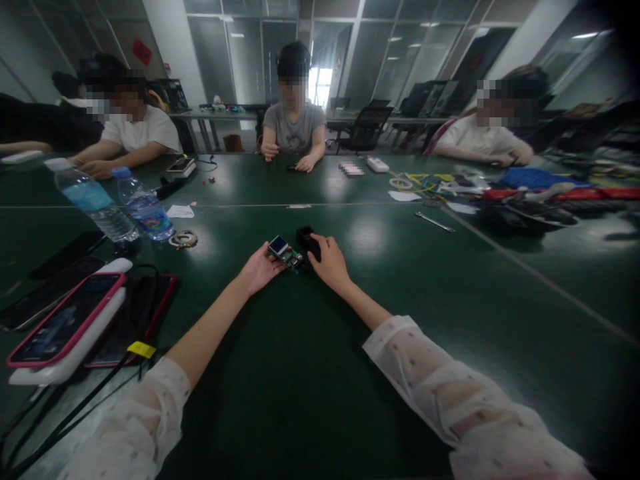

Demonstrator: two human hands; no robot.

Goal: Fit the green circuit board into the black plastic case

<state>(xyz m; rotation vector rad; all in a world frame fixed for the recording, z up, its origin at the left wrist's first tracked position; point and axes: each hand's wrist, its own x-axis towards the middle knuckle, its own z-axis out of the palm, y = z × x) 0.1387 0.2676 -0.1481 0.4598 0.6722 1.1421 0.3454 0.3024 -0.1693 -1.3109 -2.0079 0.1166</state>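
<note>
In my left hand [259,270] is a small green circuit board [286,253] with a little screen on its upper left part, held over the dark green table [300,373]. My right hand [330,261] has its fingers curled round a black case [306,238], just right of the board. The two objects are close together at the middle of the view; the lower part of the case is hidden by my fingers.
Two water bottles [97,203], a cable coil [183,240] and stacked phones [70,320] with cables stand at left. A wrench [434,222] and a cable pile [530,200] lie at right. Several people sit across the table.
</note>
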